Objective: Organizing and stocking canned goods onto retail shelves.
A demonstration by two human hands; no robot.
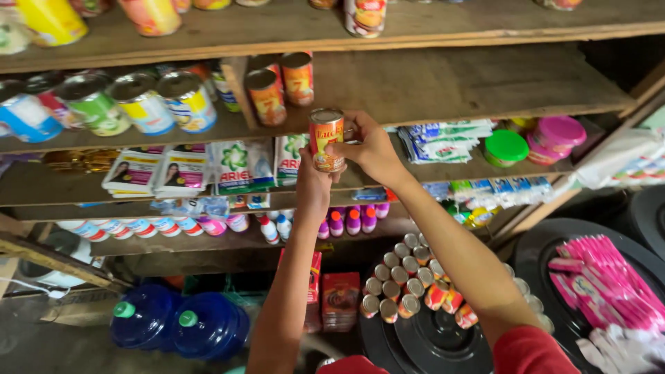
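Both my hands hold one small tin can (325, 137) with a red and yellow label, raised in front of a wooden shelf (443, 90). My left hand (313, 181) supports the can from below and behind. My right hand (370, 149) grips its right side. On that shelf, just left of the can, stand three similar orange-labelled cans (266, 95). Below my arms, a cluster of several like cans (409, 284) sits on a black round lid (436, 339).
Larger tins (138, 104) lie on the shelf at left. Detergent sachets (242, 166) and small bottles (346, 221) fill lower shelves. Pink and green tubs (540, 142) sit at right, pink packets (603, 284) on a black lid, blue water jugs (180, 322) on the floor.
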